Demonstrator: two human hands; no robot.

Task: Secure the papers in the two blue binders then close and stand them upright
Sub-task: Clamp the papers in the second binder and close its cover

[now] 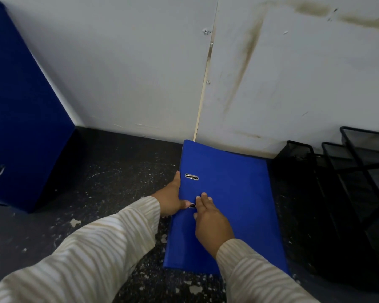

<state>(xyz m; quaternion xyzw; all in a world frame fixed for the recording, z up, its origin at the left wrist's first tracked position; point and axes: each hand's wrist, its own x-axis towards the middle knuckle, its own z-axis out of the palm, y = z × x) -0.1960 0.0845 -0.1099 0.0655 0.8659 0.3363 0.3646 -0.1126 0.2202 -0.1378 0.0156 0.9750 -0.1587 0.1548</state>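
One blue binder point(239, 193) lies flat and closed on the dark speckled surface, its far end touching the white wall. Two metal-rimmed slots show near its left edge. My left hand point(171, 199) grips that left spine edge, thumb on the cover beside the nearer slot. My right hand point(210, 219) rests flat on the cover, fingers apart, fingertips just past the nearer slot. A second, darker blue binder point(24, 119) stands upright at the far left, leaning near the wall. No papers are visible.
Black wire-mesh trays point(346, 171) stand at the right, close beside the flat binder. The white wall panel point(140, 73) runs along the back, with stains at the right. The dark surface point(118, 171) between the two binders is scuffed and speckled.
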